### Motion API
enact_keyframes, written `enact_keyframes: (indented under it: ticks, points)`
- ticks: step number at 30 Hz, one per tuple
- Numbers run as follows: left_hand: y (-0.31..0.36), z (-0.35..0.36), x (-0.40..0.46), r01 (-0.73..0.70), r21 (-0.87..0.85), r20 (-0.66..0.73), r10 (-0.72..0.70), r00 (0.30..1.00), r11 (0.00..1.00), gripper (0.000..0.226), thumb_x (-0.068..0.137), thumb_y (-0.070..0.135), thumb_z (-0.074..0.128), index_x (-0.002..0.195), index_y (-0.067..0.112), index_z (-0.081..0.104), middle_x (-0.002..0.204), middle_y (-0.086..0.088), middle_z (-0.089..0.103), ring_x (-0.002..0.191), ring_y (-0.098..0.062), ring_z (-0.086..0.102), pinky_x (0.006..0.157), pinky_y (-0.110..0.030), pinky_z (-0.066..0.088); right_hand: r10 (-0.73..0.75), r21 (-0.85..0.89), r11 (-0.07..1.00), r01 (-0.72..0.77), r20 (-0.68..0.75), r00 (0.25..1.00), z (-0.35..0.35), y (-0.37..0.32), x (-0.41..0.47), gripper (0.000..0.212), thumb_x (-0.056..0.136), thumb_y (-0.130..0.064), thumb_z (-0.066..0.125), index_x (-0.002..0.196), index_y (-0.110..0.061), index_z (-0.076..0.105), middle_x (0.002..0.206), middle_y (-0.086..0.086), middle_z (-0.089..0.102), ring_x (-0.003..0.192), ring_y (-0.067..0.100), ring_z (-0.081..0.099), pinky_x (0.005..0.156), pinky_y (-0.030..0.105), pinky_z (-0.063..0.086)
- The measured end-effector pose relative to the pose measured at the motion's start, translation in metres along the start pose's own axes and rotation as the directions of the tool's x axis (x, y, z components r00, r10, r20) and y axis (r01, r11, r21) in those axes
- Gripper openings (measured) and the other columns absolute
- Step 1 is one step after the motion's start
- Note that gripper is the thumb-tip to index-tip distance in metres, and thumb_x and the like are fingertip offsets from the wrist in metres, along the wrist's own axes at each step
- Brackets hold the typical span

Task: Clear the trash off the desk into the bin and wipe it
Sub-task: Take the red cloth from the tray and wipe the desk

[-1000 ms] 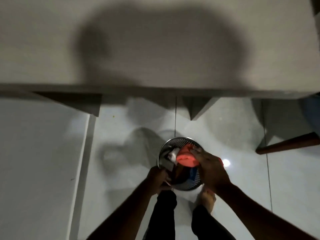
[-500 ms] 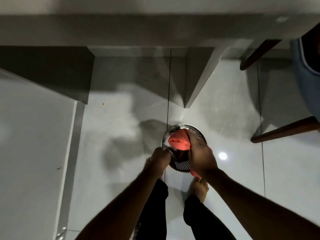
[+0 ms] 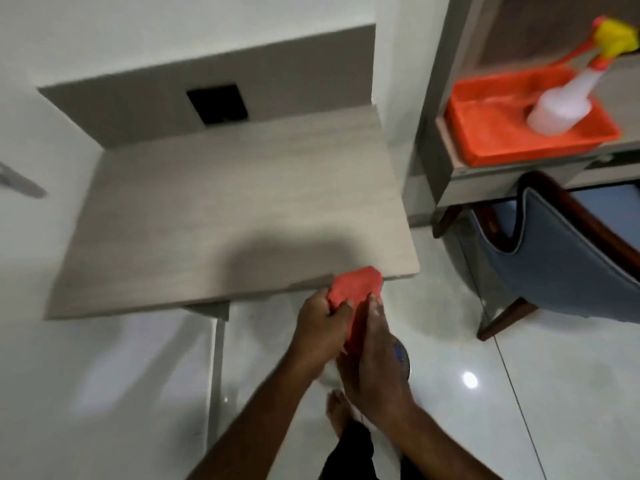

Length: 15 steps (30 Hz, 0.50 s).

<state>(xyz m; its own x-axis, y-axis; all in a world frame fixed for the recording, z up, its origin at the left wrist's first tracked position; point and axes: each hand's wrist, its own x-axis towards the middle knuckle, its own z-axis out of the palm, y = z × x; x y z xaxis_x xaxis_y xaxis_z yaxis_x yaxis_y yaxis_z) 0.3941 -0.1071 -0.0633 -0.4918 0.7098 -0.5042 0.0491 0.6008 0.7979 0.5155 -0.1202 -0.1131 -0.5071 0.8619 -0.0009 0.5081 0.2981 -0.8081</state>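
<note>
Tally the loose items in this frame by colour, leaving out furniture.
Red or orange: 2, the cloth held in both hands and the tray on the shelf.
White with yellow and orange top: 1, the spray bottle standing in the tray.
Total: 3.

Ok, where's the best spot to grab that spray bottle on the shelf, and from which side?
Grip the spray bottle round its narrow neck just below the red and yellow trigger head, coming from the open front of the shelf. It stands in the orange tray, tilted in this view, so the neck is the clearest part to reach.
</note>
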Motion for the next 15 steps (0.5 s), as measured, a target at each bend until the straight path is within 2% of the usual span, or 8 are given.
enact_keyframes:
  ticks: [2, 3, 6, 7, 9, 12, 13, 15]
  points:
    - [0.04, -0.022, 0.009, -0.104, -0.026, 0.128, 0.106, 0.986, 0.994, 0.019, 0.095, 0.011, 0.058, 0.113, 0.013, 0.064, 0.112, -0.012, 0.073, 0.104, -0.031, 0.07, 0.098, -0.05, 0.055, -0.039, 0.037, 0.998, 0.043, -0.109, 0.993, -0.024, -0.009, 0.014, 0.108, 0.082, -0.047, 0.067, 0.153, -0.003, 0.0, 0.161, 0.021, 0.011, 0.15, 0.032, 0.016, 0.118, 0.042, 0.023]
    - [0.061, -0.033, 0.016, -0.146, -0.074, 0.203, 0.158, 0.966, 0.987, 0.018, 0.097, 0.005, 0.056, 0.112, 0.014, 0.06, 0.113, -0.013, 0.071, 0.102, -0.031, 0.068, 0.095, -0.049, 0.054, 0.004, 0.137, 0.991, 0.015, -0.137, 0.991, -0.042, -0.013, 0.026, 0.115, 0.076, -0.052, 0.072, 0.154, -0.007, -0.001, 0.161, 0.017, 0.014, 0.149, 0.027, 0.019, 0.117, 0.041, 0.027]
    - [0.13, -0.05, 0.035, -0.189, -0.21, 0.424, 0.263, 0.867, 0.959, 0.023, 0.1, -0.001, 0.046, 0.119, 0.011, 0.05, 0.099, -0.007, 0.063, 0.081, -0.016, 0.062, 0.07, -0.034, 0.056, 0.111, 0.412, 0.908, -0.071, -0.075, 0.991, -0.093, -0.016, 0.071, 0.127, 0.06, -0.048, 0.088, 0.153, -0.022, 0.004, 0.153, -0.005, 0.032, 0.138, 0.001, 0.037, 0.106, 0.022, 0.041]
    - [0.15, -0.051, 0.04, -0.189, -0.229, 0.469, 0.279, 0.838, 0.955, 0.026, 0.101, -0.002, 0.044, 0.125, 0.008, 0.049, 0.098, -0.006, 0.062, 0.079, -0.013, 0.061, 0.066, -0.029, 0.057, 0.115, 0.465, 0.881, -0.084, -0.04, 0.993, -0.107, -0.014, 0.084, 0.123, 0.058, -0.041, 0.09, 0.151, -0.023, 0.012, 0.148, -0.008, 0.039, 0.131, -0.003, 0.043, 0.101, 0.017, 0.044]
    - [0.192, -0.044, 0.048, -0.18, -0.262, 0.538, 0.299, 0.789, 0.948, 0.033, 0.101, -0.003, 0.042, 0.132, 0.003, 0.048, 0.098, -0.006, 0.065, 0.079, -0.012, 0.065, 0.062, -0.024, 0.062, 0.135, 0.619, 0.777, -0.116, 0.016, 0.991, -0.133, -0.009, 0.107, 0.103, 0.058, -0.029, 0.089, 0.143, -0.024, 0.032, 0.133, -0.009, 0.055, 0.117, 0.0, 0.056, 0.088, 0.019, 0.052]
    - [0.238, -0.026, 0.067, -0.16, -0.311, 0.599, 0.324, 0.732, 0.937, 0.033, 0.101, -0.003, 0.039, 0.131, 0.005, 0.051, 0.099, -0.008, 0.067, 0.079, -0.013, 0.069, 0.068, -0.028, 0.063, 0.112, 0.765, 0.634, -0.11, 0.05, 0.992, -0.161, -0.001, 0.133, 0.044, 0.067, -0.015, 0.083, 0.105, -0.024, 0.065, 0.089, -0.004, 0.073, 0.079, 0.012, 0.068, 0.063, 0.022, 0.053]
    - [0.255, -0.014, 0.077, -0.162, -0.317, 0.608, 0.331, 0.722, 0.935, 0.032, 0.101, -0.004, 0.039, 0.13, 0.004, 0.051, 0.099, -0.009, 0.067, 0.078, -0.013, 0.07, 0.068, -0.028, 0.063, 0.124, 0.779, 0.62, -0.096, 0.024, 0.992, -0.172, 0.004, 0.141, 0.029, 0.07, -0.011, 0.083, 0.094, -0.02, 0.07, 0.081, 0.0, 0.072, 0.074, 0.016, 0.066, 0.062, 0.026, 0.052]
    - [0.281, 0.013, 0.103, -0.182, -0.307, 0.597, 0.338, 0.728, 0.934, 0.028, 0.101, -0.004, 0.039, 0.122, 0.003, 0.056, 0.097, -0.01, 0.068, 0.076, -0.013, 0.071, 0.066, -0.029, 0.063, 0.192, 0.81, 0.581, -0.08, -0.041, 0.981, -0.187, 0.012, 0.155, 0.022, 0.072, -0.008, 0.082, 0.093, -0.01, 0.073, 0.086, 0.01, 0.075, 0.08, 0.024, 0.068, 0.07, 0.035, 0.055]
